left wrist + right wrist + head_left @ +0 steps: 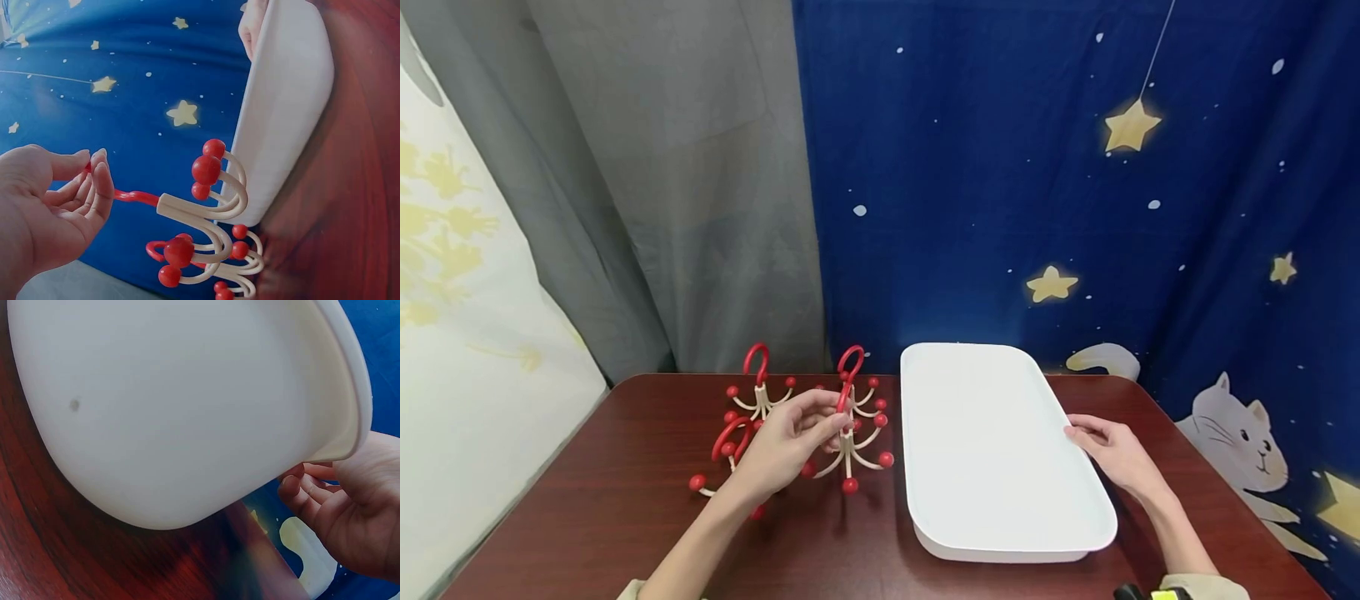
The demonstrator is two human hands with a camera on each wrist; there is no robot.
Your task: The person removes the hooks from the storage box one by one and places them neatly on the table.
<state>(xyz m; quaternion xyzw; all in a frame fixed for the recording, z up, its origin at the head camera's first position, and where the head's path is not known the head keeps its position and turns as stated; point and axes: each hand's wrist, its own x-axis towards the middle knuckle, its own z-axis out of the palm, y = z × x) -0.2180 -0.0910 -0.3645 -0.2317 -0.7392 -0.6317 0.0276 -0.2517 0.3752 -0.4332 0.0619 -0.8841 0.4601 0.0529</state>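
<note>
My left hand (790, 437) pinches the red hook of a hanger (847, 450) with cream curved arms tipped by red balls. In the left wrist view, that hook runs from between the fingertips to a cream stem (178, 206) whose arms curl back on themselves. To the right lies a long white tray (1000, 450) with rounded corners. My right hand (1108, 450) holds its right edge. The right wrist view shows the curled fingers (306, 497) tucked at the tray's rim, partly hidden by it.
Similar hangers stand on the dark red-brown table (625, 467): one at the back left (762, 400), another hanger (732, 442) partly behind my left forearm, and one behind the held hanger (861, 396). A blue star-patterned curtain (970, 183) and a grey curtain (685, 183) hang behind.
</note>
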